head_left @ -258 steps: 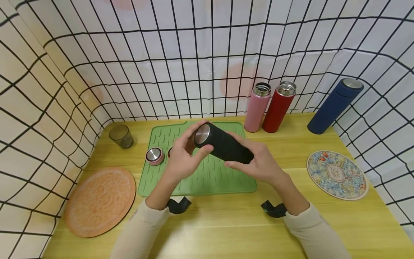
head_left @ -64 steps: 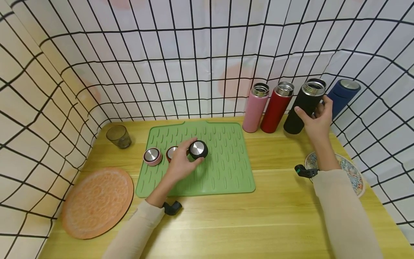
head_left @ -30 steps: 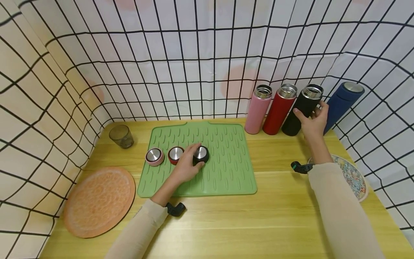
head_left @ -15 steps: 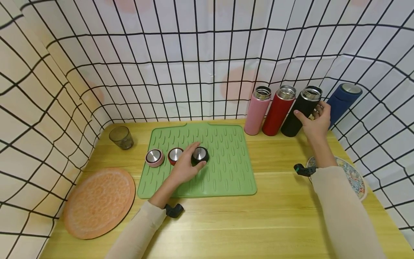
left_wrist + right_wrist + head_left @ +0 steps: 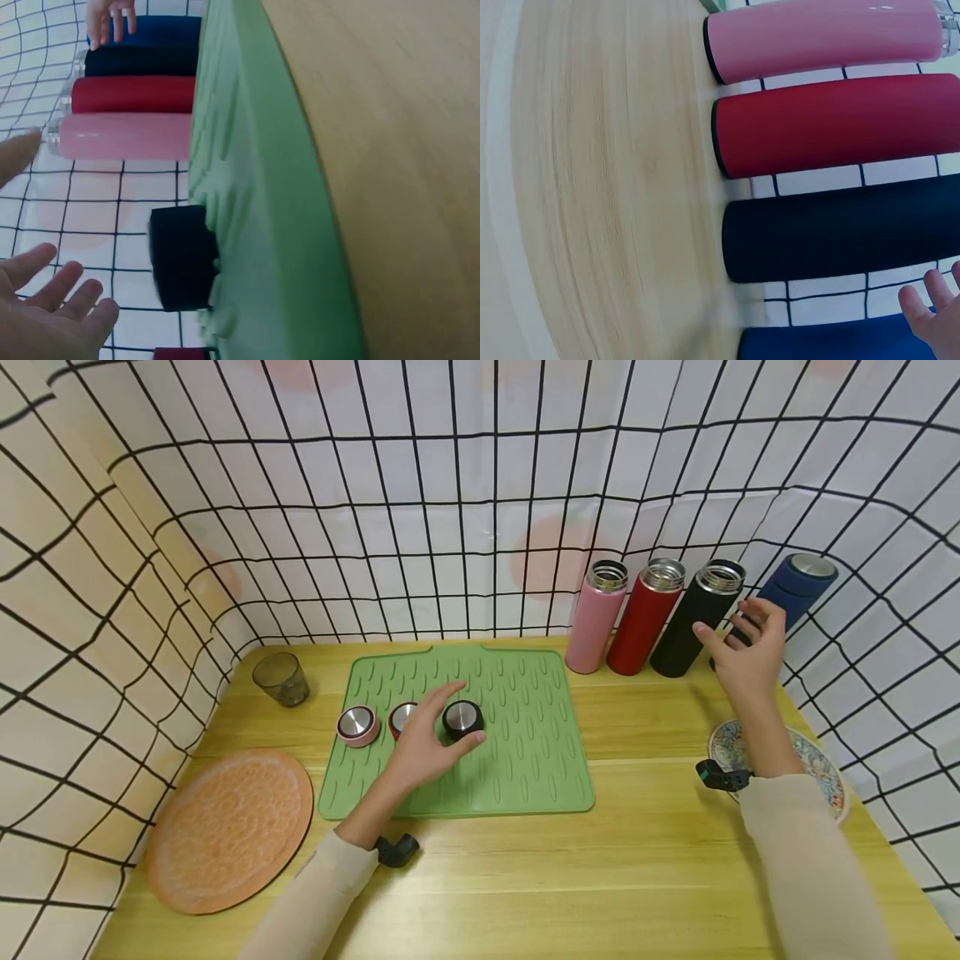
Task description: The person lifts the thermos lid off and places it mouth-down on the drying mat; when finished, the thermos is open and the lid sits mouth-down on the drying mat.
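Observation:
A black lid with a silver top sits on the green mat. My left hand is spread around it, thumb and fingers apart from its sides; the left wrist view shows a gap between fingers and lid. Left of it on the mat are a red lid, partly behind my fingers, and a pink lid. My right hand hovers with loosely bent fingers between the uncapped black thermos and the capped blue thermos, holding nothing and covering part of the blue one.
An uncapped pink thermos and an uncapped red thermos stand left of the black one. A smoky glass stands back left, above a round orange placemat. A patterned round mat lies under my right forearm. Grid-patterned curtains surround the table.
The black thermos has been stood beside the red one, its lid set on the mat. Since half a second ago, my left fingers have spread off the lid and my right hand has moved right, off the thermos.

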The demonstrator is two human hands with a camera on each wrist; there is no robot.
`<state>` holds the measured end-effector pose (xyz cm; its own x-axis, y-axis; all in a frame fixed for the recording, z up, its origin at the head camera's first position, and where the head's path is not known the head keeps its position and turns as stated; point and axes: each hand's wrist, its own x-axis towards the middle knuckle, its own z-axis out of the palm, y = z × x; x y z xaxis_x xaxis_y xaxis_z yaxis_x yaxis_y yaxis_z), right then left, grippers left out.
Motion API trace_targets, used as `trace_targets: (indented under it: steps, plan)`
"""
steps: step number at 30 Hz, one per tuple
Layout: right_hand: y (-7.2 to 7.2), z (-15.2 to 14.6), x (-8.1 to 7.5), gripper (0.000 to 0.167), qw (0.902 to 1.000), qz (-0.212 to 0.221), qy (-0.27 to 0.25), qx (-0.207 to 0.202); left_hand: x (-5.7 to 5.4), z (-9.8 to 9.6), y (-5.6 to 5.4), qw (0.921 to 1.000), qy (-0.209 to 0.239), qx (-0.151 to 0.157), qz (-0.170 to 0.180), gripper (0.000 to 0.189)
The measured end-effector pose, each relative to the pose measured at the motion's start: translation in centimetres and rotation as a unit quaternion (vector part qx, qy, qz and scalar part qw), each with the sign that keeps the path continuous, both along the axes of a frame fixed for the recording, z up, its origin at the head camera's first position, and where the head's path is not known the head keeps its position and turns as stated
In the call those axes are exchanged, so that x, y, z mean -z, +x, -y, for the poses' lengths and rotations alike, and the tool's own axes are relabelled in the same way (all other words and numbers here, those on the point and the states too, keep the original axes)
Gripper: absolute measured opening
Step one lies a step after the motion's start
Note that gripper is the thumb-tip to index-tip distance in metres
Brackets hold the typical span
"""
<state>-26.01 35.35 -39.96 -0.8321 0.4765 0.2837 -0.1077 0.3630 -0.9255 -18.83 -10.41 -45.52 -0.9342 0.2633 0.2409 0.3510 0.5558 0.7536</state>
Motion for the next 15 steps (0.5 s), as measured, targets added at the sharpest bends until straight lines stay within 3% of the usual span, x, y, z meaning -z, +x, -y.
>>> trace_targets:
  steps: [9,15]
  plan:
    - [1.5,-1.3,-0.6,0.073,0.9980,-0.015,0.060,0.017,-1.3,-0.4,0.7,0.9989,0.042,0.011,-0.016,0.083]
    - [1.8,-2.6,-0.8,0.074,0.9967,0.007,0.073,0.034,-1.7,-0.9,0.6,0.9979,0.052,0.024,-0.030,0.083]
